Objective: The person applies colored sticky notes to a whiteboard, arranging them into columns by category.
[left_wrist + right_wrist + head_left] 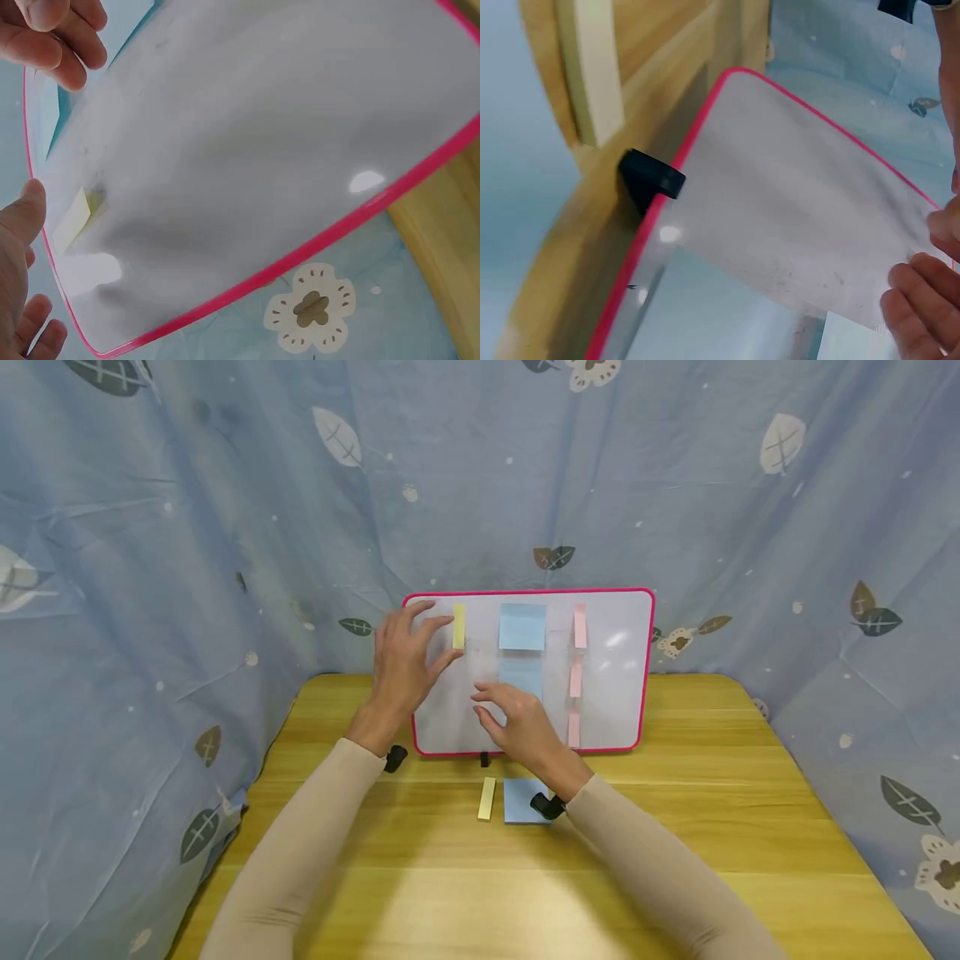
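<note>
A whiteboard [480, 710] with a pink rim stands tilted back on the table. My left hand [401, 660] is at its upper left, thumb and forefinger spread beside a narrow yellow sticky note [459, 627]. In the left wrist view the thumb is apart from that yellow note [73, 221], whose lower end lifts off the board. Lower, before the middle of the board, my right hand [521, 727] hovers with bent, parted fingers and nothing between them. It partly covers the lower blue sticky note [521, 673]; the upper blue note [522, 627] shows whole.
Three pink sticky strips [576, 677] run down the board's right part. A black foot [484, 759] supports its lower edge. On the wooden table [465, 893] lie a narrow yellow pad [487, 799] and a blue pad [521, 802], partly under the right wrist. Patterned curtains [465, 485] surround the table.
</note>
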### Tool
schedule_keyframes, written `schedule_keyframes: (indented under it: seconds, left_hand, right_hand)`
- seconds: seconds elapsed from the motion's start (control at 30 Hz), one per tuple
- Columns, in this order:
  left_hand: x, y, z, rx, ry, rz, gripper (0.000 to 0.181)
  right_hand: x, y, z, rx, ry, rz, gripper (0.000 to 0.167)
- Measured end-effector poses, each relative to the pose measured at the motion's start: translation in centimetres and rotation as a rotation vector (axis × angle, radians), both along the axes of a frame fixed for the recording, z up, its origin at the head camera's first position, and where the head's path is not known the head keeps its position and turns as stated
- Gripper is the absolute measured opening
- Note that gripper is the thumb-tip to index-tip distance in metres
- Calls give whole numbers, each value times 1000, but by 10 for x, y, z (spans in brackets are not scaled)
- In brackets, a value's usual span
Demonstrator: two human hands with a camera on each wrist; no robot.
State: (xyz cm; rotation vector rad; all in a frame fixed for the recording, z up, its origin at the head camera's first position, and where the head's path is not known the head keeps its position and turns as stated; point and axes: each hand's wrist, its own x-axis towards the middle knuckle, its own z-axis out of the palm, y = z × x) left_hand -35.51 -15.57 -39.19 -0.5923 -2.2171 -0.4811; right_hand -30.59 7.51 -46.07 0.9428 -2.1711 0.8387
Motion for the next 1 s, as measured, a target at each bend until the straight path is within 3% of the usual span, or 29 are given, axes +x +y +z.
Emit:
schedule_keyframes:
  seconds: [0.33, 0.53, 0.77, 1.0]
  left_hand:
    - [26, -6, -26, -83, -18, -54, 51]
    - [36, -8, -43, -134, -31, -80, 50]
    - [48, -7, -58, -184, -105, -108, 50]
    - [59, -8, -76, -228, -168, -156, 46]
  right_hand:
    - [23, 18, -15, 105, -109, 33, 26]
    - [35, 29, -21, 181, -184, 16, 32]
    - [44, 37, -32, 220, -249, 12, 33]
    - [54, 37, -41, 323, -309, 24, 36]
